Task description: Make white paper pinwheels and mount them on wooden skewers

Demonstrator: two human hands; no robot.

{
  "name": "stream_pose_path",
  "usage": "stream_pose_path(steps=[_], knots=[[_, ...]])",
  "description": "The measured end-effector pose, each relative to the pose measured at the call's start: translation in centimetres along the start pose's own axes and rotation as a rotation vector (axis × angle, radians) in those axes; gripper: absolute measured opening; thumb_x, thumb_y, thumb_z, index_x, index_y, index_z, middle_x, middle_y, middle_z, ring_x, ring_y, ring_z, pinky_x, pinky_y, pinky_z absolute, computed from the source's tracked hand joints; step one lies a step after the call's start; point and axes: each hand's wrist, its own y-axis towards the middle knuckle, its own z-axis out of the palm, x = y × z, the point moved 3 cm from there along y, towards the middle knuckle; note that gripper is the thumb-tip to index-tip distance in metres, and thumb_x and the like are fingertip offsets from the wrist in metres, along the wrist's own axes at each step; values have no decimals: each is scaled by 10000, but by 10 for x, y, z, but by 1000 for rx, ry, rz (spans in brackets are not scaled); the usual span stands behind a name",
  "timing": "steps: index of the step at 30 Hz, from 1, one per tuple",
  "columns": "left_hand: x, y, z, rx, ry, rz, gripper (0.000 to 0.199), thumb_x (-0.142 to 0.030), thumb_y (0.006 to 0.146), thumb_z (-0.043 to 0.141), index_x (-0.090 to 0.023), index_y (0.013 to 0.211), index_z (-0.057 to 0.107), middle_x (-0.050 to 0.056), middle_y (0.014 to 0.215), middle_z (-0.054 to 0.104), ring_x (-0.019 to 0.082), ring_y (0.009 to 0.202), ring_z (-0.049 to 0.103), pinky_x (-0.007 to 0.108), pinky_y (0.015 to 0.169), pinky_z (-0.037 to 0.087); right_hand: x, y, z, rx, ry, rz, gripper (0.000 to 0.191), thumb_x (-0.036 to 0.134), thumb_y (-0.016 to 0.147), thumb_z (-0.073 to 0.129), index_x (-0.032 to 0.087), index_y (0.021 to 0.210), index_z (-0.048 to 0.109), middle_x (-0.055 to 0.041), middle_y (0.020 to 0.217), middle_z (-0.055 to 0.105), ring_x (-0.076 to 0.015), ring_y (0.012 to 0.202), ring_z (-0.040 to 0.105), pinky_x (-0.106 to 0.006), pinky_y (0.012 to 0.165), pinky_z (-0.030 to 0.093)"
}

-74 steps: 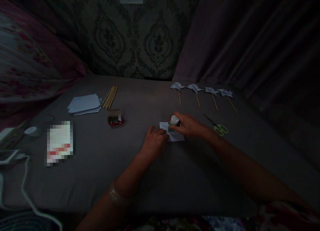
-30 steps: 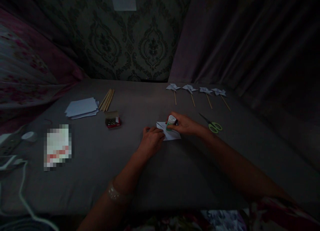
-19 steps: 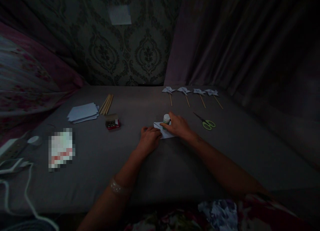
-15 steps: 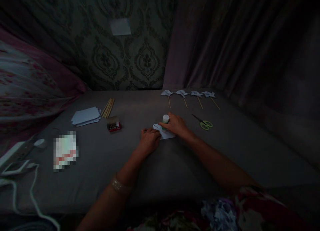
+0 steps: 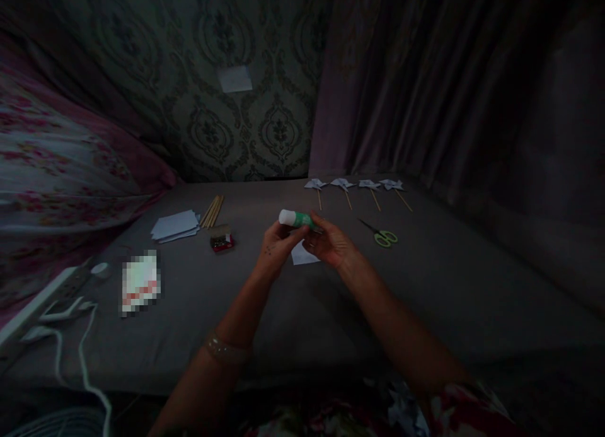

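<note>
A green glue stick (image 5: pixel 302 219) with a white cap (image 5: pixel 286 217) lies sideways between my two hands, above the table. My right hand (image 5: pixel 332 240) grips its green end with the fingers. At the capped side, my left hand (image 5: pixel 276 248) has its thumb and fingers closed round the tube. Just below and behind my hands, a white sheet of paper (image 5: pixel 303 255) rests on the cloth, partly hidden by my right hand.
Several paper pinwheels (image 5: pixel 342 185) on sticks lie at the back right, with green-handled scissors (image 5: pixel 385 238) nearer. To the left are stacked paper (image 5: pixel 176 226), wooden sticks (image 5: pixel 212 211), a small red box (image 5: pixel 222 242) and a white power strip (image 5: pixel 42 298).
The glue stick has gone from upright over the paper to sideways in both hands. My left hand has left the paper and come to the tube. The view has shifted slightly.
</note>
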Motion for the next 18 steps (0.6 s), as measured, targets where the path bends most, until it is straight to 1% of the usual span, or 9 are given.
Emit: stream_pose_path(steps=[2, 4, 5, 7, 8, 9, 11, 13, 18], knots=[[2, -6, -2, -90, -27, 3, 353, -376, 607, 782, -147, 854, 674, 54, 856, 706, 177, 808, 640, 325, 808, 481, -12, 1, 2, 92, -135, 48, 266, 461, 758, 680, 210, 814, 614, 4, 695, 664, -123, 633, 633, -232, 577, 451], [4, -14, -17, -205, 45, 29, 340, -403, 631, 759, -148, 837, 669, 50, 839, 700, 175, 791, 635, 317, 778, 482, -13, 6, -10, 86, -402, -36, 335, 515, 765, 650, 196, 861, 624, -50, 804, 697, -158, 706, 659, -253, 600, 457], [5, -19, -28, -265, 111, 51, 333, -419, 652, 738, -150, 834, 665, 47, 827, 695, 175, 785, 632, 314, 765, 481, -9, 8, -22, -2, -561, -159, 333, 505, 773, 641, 189, 875, 623, -70, 849, 704, -166, 734, 664, -262, 624, 464], [6, -33, -55, -380, 329, 101, 320, -431, 646, 731, -158, 795, 656, 27, 761, 672, 176, 742, 618, 301, 716, 474, 0, 10, -51, -299, -889, -471, 261, 404, 785, 638, 175, 909, 618, -98, 926, 701, -182, 823, 660, -281, 714, 478], [7, -42, -68, -422, 459, 118, 307, -437, 638, 730, -162, 747, 644, 15, 711, 649, 173, 705, 605, 294, 685, 466, 1, 10, -65, -379, -1068, -561, 235, 364, 800, 612, 171, 933, 620, -110, 959, 698, -194, 877, 655, -295, 764, 478], [9, -50, -81, -454, 573, 117, 298, -447, 652, 711, -167, 712, 629, 7, 677, 629, 170, 674, 590, 290, 660, 456, 0, 10, -77, -427, -1218, -597, 204, 328, 816, 574, 175, 942, 621, -107, 959, 699, -199, 886, 653, -303, 784, 479], [13, -67, -99, -483, 725, 109, 290, -457, 675, 673, -175, 716, 616, 6, 680, 624, 169, 655, 577, 287, 638, 446, -8, 11, -100, -433, -1271, -593, 171, 266, 801, 565, 164, 924, 627, -119, 937, 700, -215, 859, 655, -324, 785, 484], [18, -80, -107, -479, 833, 91, 283, -460, 697, 640, -180, 728, 613, 14, 691, 619, 178, 667, 574, 288, 628, 435, -17, 10, -113, -422, -1292, -608, 171, 230, 788, 556, 162, 927, 628, -129, 955, 697, -224, 873, 655, -334, 804, 482], [26, -89, -99, -423, 928, 163, 211, -398, 739, 613, -189, 757, 602, 15, 740, 584, 166, 711, 562, 276, 672, 432, -27, 13, -123, -409, -1301, -654, 197, 225, 790, 513, 170, 943, 625, -137, 954, 694, -234, 876, 656, -348, 811, 486]])
